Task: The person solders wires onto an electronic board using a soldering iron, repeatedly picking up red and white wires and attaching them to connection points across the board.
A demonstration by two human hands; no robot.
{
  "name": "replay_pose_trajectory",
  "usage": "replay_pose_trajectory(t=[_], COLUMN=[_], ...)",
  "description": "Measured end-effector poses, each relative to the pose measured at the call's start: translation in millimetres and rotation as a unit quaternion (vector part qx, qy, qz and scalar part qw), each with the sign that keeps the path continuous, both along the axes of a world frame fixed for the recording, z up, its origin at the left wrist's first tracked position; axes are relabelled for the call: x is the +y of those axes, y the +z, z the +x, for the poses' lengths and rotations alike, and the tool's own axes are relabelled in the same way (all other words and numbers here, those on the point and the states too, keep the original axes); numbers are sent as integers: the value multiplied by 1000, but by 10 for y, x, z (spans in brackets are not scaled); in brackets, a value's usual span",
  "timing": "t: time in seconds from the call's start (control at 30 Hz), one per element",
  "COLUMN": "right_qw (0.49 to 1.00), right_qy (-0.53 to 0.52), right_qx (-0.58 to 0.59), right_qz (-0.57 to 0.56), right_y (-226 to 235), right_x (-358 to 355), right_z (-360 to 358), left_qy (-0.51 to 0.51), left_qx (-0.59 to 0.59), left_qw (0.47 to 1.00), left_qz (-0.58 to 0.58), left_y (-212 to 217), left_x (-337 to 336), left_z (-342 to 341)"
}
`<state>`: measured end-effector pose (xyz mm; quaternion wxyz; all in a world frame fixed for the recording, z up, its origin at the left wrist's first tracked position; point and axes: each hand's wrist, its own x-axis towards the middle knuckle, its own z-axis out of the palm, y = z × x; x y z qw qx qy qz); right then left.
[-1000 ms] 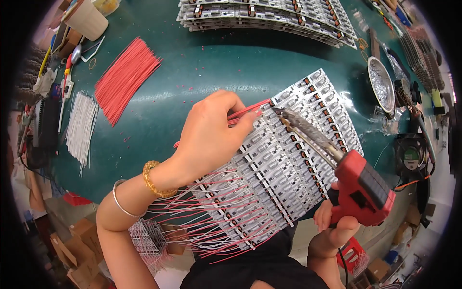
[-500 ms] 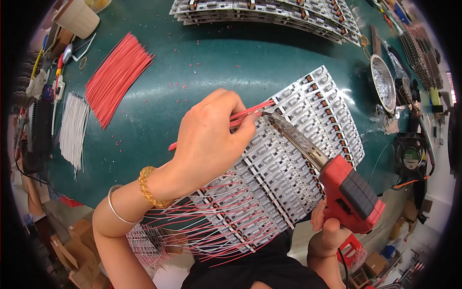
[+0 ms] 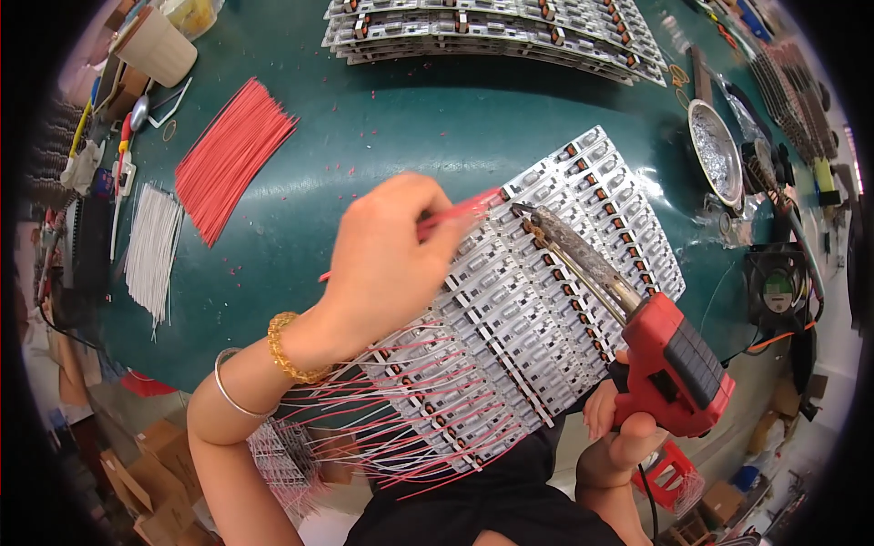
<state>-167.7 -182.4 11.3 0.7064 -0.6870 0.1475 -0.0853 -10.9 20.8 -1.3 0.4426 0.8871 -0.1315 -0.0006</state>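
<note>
Lay in the middle of the table: panel of strip boards, with wires trailing off its near-left edge. Rested behind it: stacked boards. Lay to the far left: wire bundle, with a second bundle further left. Sat to the right: metal dish, fan nearer.

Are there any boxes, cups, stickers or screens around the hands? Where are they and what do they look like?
Paper cup: far left of the green table, tan, lying tilted.
Cardboard boxes: below the table edge at lower left, brown, stacked.
Round sticker: middle of the small black fan at the right edge, green and white.
Red crate: on the floor at lower right, beneath the soldering gun.
No screens show.
</note>
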Motion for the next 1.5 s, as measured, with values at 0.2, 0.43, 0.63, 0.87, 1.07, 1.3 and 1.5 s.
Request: replay_pose_trajectory(t=[0.2, 0.43, 0.63, 0.87, 1.07, 1.3, 1.5], right_qw=[1000, 999, 999, 995, 993, 998, 999], right_qy=[-12, -47, -40, -9, -21, -29, -14], right_qx=[-6, 11, 32, 93, 65, 49, 9], right_qz=[11, 15, 2, -44, -96, -23, 34], right_y=[-21, 11, -62, -63, -92, -148, -42], right_x=[-90, 17, 6, -154, -67, -168, -28], right_z=[-102, -118, -139, -224, -240, -355, -248], left_qy=[33, -15, -17, -28, -25, -27, -36], left_qx=[-72, -35, -36, -39, -39, -46, -75], left_qw=[995, 999, 998, 998, 999, 999, 997], left_qz=[-53, -5, -41, -32, -11, -7, -3], left_y=[226, 14, -36, -22, -28, -2, -9], left_x=[26, -126, -130, -113, -123, -128, -99], left_z=[1, -113, -98, -82, -79, -86, -79])
